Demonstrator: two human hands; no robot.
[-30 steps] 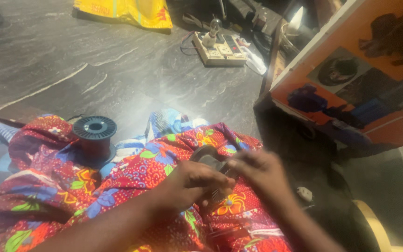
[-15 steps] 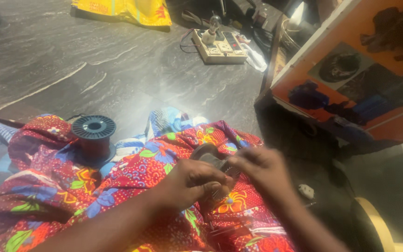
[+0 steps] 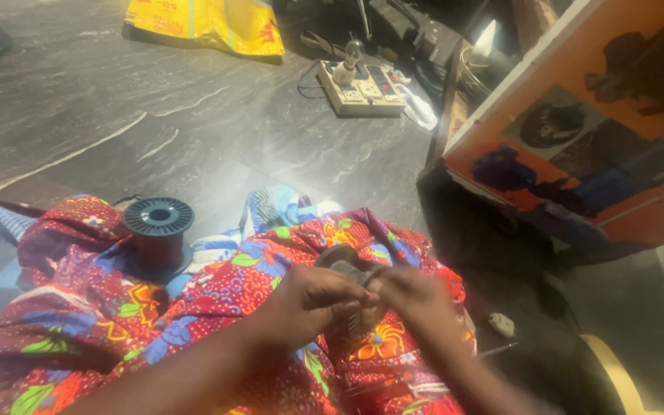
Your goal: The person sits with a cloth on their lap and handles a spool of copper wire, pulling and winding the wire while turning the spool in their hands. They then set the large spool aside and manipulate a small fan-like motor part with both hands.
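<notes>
Viewpoint: looking down from the person's head at their lap, seated on a dark grey marbled stone floor [image 3: 217,131].
Lap: covered in a bright red cloth printed with blue, green and orange flowers [image 3: 217,300].
Left hand [image 3: 313,301]: fingers curled around a small dark round metal part [image 3: 346,261], gripping it from the left.
Right hand [image 3: 413,296]: fingertips pinched at the same part from the right; blurred, so the exact grip is hard to tell.
Where the part is: held between both hands, just above the floral cloth at the centre of the lap.
Step in hand: it looks like close finger work on the part, perhaps winding or threading fine wire; no wire is clear enough to confirm.
What the next move calls for: probably a steady left hold while the right fingertips work with care.
Nearby: a black plastic spool of dark reddish wire [image 3: 158,234] stands upright on the cloth to the left, well apart from the hands.
Farther off: a cream power strip [image 3: 363,91], a yellow plastic bag [image 3: 209,23] and an orange-sided box [image 3: 593,131] at right.
</notes>
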